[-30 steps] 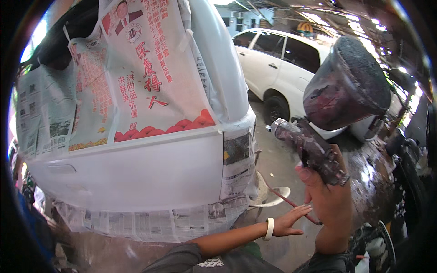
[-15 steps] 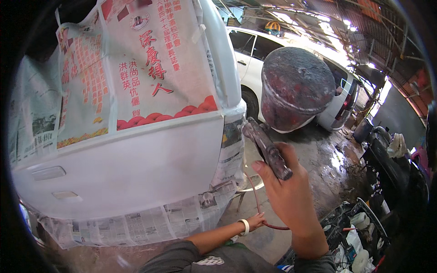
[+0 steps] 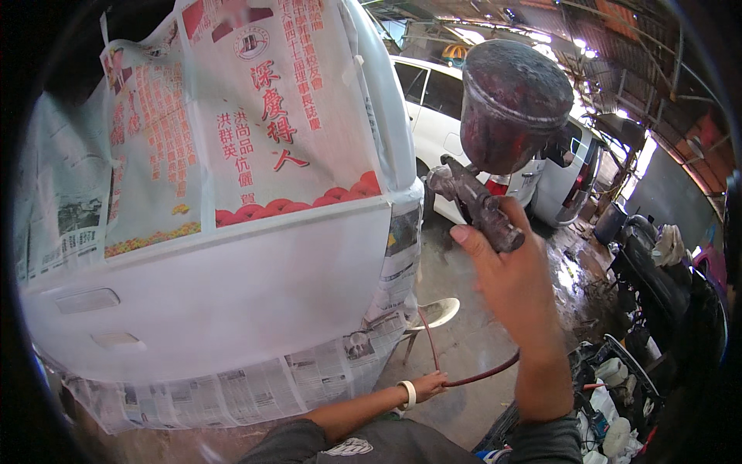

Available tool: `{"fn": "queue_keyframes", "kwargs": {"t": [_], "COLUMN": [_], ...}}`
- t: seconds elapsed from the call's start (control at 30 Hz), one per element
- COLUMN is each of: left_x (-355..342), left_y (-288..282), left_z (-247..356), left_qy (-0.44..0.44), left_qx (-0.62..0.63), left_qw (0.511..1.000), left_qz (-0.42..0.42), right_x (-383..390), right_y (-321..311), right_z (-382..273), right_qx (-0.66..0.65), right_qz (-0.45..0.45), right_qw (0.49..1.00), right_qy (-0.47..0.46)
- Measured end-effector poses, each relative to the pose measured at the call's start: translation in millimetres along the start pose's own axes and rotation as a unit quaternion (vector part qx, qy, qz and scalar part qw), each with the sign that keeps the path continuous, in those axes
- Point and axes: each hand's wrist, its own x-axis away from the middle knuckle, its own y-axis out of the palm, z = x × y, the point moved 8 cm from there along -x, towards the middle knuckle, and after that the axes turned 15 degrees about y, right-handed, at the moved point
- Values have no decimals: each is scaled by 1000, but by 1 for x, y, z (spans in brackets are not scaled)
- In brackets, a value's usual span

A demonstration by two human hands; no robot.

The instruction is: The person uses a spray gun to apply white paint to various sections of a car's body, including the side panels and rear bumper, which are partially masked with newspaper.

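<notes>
My right hand (image 3: 514, 267) grips a paint-crusted spray gun (image 3: 479, 205), its dark round cup (image 3: 514, 104) on top and its nozzle pointing left. Lower down, my left hand (image 3: 429, 384), with a pale bracelet at the wrist, is closed around the reddish air hose (image 3: 483, 375). To the left stands a white vehicle panel (image 3: 255, 301) with two recessed oblong shapes in it. Printed paper sheets (image 3: 286, 116) cover the area above the panel, and newspaper (image 3: 255, 394) is taped along its lower edge and right side. The gun's nozzle is apart from the panel's right edge.
A white car (image 3: 440, 100) is parked behind the gun. A pale round stool (image 3: 437, 313) stands beside the masked corner. At lower right, a black bin (image 3: 610, 379) holds bottles and clutter, with dark car parts (image 3: 657, 286) beyond it. The concrete floor has wet patches.
My right hand has moved slightly right and up with the spray gun, and the cup is tilted differently. My left hand still holds the hose. More of the stool now shows.
</notes>
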Motion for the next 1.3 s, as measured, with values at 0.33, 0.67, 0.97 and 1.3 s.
{"fn": "queue_keyframes", "kwargs": {"t": [0.33, 0.67, 0.97, 1.3], "left_x": [-7, -10, -26, -42], "left_y": [-75, -127, -152, -199], "left_z": [59, 103, 129, 157], "left_qy": [-46, -70, -54, -34], "left_qx": [45, 81, 64, 199], "left_qw": [996, 985, 983, 918], "left_qz": [54, 138, 161, 342], "right_x": [-84, -162, -201, -291], "right_y": [-6, -32, -21, -43], "right_z": [-49, -125, -116, -159], "right_qx": [98, -41, 20, -137], "right_qz": [-26, -13, -148, -120], "right_qw": [990, 988, 975, 946], "right_qy": [-98, -148, -164, -268]}}
